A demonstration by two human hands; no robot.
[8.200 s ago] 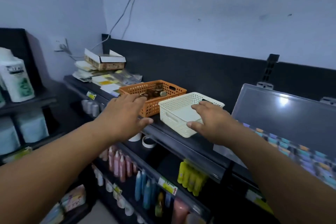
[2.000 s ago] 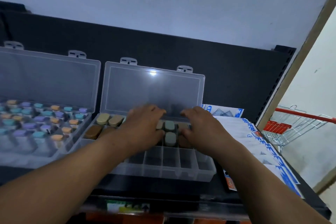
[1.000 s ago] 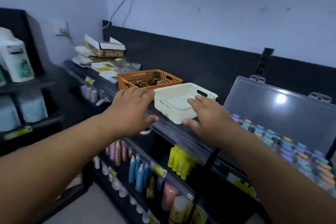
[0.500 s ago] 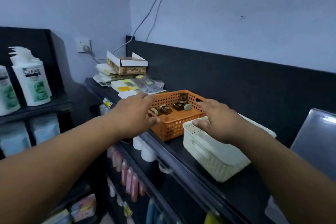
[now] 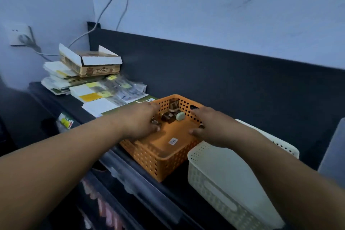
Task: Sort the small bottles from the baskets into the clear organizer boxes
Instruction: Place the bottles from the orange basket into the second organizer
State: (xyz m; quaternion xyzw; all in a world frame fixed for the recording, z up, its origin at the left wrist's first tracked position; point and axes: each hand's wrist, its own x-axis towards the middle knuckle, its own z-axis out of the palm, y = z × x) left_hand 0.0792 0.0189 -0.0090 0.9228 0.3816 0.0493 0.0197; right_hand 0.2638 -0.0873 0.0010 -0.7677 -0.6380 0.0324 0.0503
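The orange basket [image 5: 162, 157] stands on the black shelf with several small bottles at its far end: dark brown ones [image 5: 173, 105] and one with a pale green cap [image 5: 180, 115]. My left hand [image 5: 141, 121] reaches into the basket's left side, thumb and fingers closed around a small dark bottle [image 5: 155, 122]. My right hand [image 5: 207, 125] is over the basket's right side, pinching another small dark bottle [image 5: 201, 127], mostly hidden by the fingers. Only a lid edge of a clear organizer box [image 5: 334, 155] shows at far right.
A white perforated basket [image 5: 224, 183] sits right of the orange one, touching it. A stack of papers and a small open carton [image 5: 89, 65] lie at the shelf's left end. Cables and a wall socket [image 5: 18, 36] are behind. Lower shelves hold products.
The view swung from the organizer boxes back to the baskets. Both hands moved forward from above the rims down into the orange basket and closed on bottles.
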